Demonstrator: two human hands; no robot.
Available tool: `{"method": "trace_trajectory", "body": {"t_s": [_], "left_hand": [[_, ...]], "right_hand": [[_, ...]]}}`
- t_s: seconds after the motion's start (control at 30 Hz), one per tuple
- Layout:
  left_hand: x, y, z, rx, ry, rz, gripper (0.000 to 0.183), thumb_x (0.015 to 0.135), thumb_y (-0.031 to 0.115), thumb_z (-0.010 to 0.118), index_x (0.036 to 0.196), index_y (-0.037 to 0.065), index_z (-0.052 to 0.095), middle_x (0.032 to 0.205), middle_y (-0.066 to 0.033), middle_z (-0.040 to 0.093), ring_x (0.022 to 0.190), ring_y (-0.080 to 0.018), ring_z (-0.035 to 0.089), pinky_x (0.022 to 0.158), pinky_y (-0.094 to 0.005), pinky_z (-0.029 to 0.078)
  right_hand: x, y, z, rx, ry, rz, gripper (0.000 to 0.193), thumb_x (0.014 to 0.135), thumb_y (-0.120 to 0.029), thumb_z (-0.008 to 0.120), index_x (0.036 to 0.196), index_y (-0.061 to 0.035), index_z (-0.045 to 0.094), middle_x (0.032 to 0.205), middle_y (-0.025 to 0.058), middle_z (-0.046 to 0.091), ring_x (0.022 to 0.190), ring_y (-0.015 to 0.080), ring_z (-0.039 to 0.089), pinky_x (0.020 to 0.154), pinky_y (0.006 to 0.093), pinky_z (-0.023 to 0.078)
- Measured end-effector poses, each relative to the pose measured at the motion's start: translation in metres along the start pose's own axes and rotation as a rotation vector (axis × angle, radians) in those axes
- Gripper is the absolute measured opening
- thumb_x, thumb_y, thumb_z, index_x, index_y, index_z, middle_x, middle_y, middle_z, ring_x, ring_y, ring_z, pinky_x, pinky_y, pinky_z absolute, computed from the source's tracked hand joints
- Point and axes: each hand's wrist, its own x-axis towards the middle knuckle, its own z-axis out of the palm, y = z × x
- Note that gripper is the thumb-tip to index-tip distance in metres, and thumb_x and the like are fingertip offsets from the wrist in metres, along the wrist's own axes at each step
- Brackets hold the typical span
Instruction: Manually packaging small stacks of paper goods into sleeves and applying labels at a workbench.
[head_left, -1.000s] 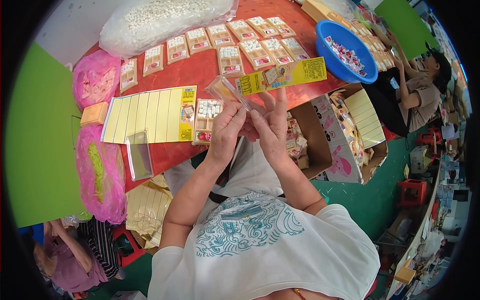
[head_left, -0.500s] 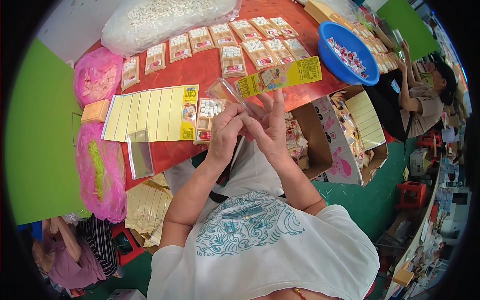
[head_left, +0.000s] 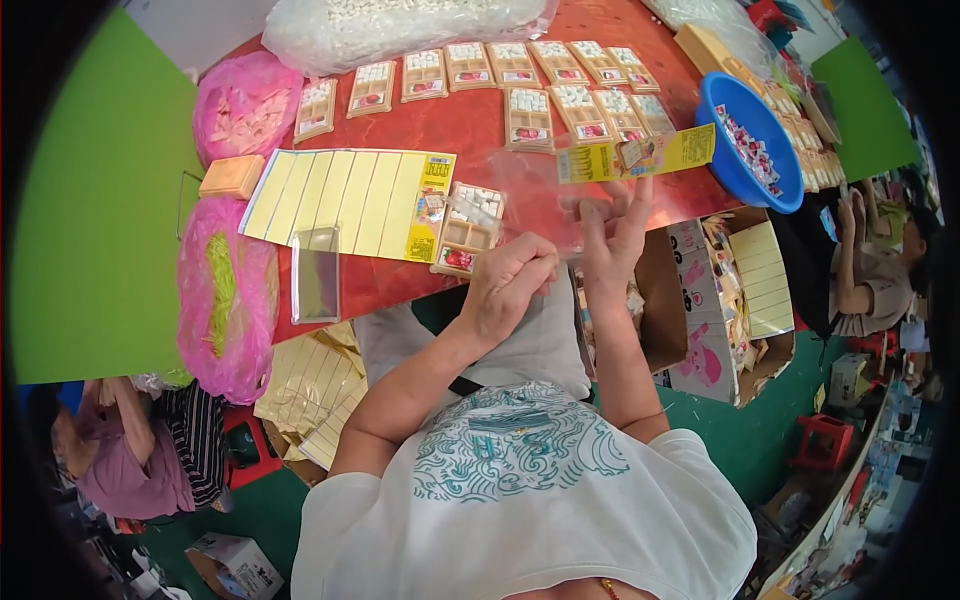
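My left hand (head_left: 512, 285) is closed in a pinch at the near edge of a clear plastic piece (head_left: 530, 195), which is see-through and hard to outline. My right hand (head_left: 612, 240) holds a yellow printed card strip (head_left: 690, 148) by its raised fingers, at the strip's lower edge. The plastic also reaches my right fingers. Just left of my hands stands a small compartmented tray (head_left: 466, 235) with white cubes and a red-printed packet. Beside it lies a sheet of pale yellow strips (head_left: 330, 195), a clear plastic lid (head_left: 317, 275) overlapping its near edge.
Two rows of filled trays (head_left: 468, 66) stand across the red table (head_left: 390, 125). A blue basin (head_left: 715, 130) of small packets is at right. Pink bags (head_left: 228, 300) lie at left near stacked empty trays (head_left: 232, 177). Open cartons (head_left: 700, 330) stand below the table's right edge.
My hands have moved apart, the right one rightward with the yellow card strip. The clear plastic now spreads between them. The whole view has shifted a little.
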Motion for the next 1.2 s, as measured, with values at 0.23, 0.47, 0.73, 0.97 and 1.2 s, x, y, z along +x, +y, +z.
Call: {"method": "trace_trajectory", "body": {"t_s": [0.23, 0.47, 0.73, 0.97, 1.2], "left_hand": [[-0.019, -0.006, -0.026, -0.081, 0.062, -0.082, 0.014, 0.09, 0.011, 0.05, 0.085, 0.002, 0.059, 0.072, -0.0035, 0.06, 0.064, -0.0082, 0.057, 0.059, -0.0224, 0.045], [-0.035, -0.014, -0.052, -0.232, -0.093, -0.115, 0.012, 0.088, 0.007, 0.051, 0.084, -0.001, 0.059, 0.073, -0.0057, 0.06, 0.065, -0.011, 0.057, 0.062, -0.024, 0.046], [-0.03, 0.002, -0.046, -0.269, -0.593, -0.349, 0.012, 0.071, 0.006, 0.055, 0.064, -0.002, 0.059, 0.063, -0.0091, 0.06, 0.075, -0.0224, 0.055, 0.083, -0.0355, 0.043], [-0.041, -0.031, -0.044, -0.455, -0.391, -0.347, 0.02, 0.084, 0.013, 0.052, 0.095, -0.002, 0.058, 0.091, -0.0143, 0.063, 0.087, -0.0214, 0.059, 0.085, -0.0333, 0.045], [-0.056, -0.046, -0.038, -0.512, -0.032, -0.311, 0.046, 0.089, 0.013, 0.05, 0.132, 0.002, 0.036, 0.11, -0.0165, 0.059, 0.092, -0.0227, 0.061, 0.084, -0.0339, 0.047]], "right_hand": [[0.037, 0.065, -0.017, -0.186, 0.092, 0.01, 0.076, 0.084, 0.01, 0.052, 0.148, -0.0027, 0.014, 0.122, 0.0207, 0.052, 0.086, 0.0149, 0.064, 0.069, 0.0234, 0.051], [0.023, 0.028, -0.009, -0.123, 0.036, -0.135, 0.086, 0.081, 0.006, 0.058, 0.15, -0.0068, 0.008, 0.135, 0.0187, 0.042, 0.11, 0.0268, 0.057, 0.085, 0.0324, 0.049], [-0.013, 0.002, 0.003, 0.79, -0.452, 0.496, 0.094, 0.08, -0.004, 0.066, 0.151, -0.0155, 0.006, 0.128, 0.0173, 0.046, 0.093, 0.0261, 0.064, 0.07, 0.0308, 0.053], [-0.013, 0.001, 0.007, 0.799, -0.197, 0.427, 0.082, 0.083, 0.008, 0.058, 0.149, -0.0153, 0.016, 0.113, 0.0144, 0.053, 0.089, 0.0137, 0.061, 0.068, 0.0254, 0.051], [-0.009, 0.021, 0.028, 0.706, -0.003, 0.388, 0.076, 0.084, 0.009, 0.055, 0.147, -0.0139, 0.019, 0.116, 0.0114, 0.051, 0.089, 0.0124, 0.06, 0.073, 0.027, 0.053]]}}
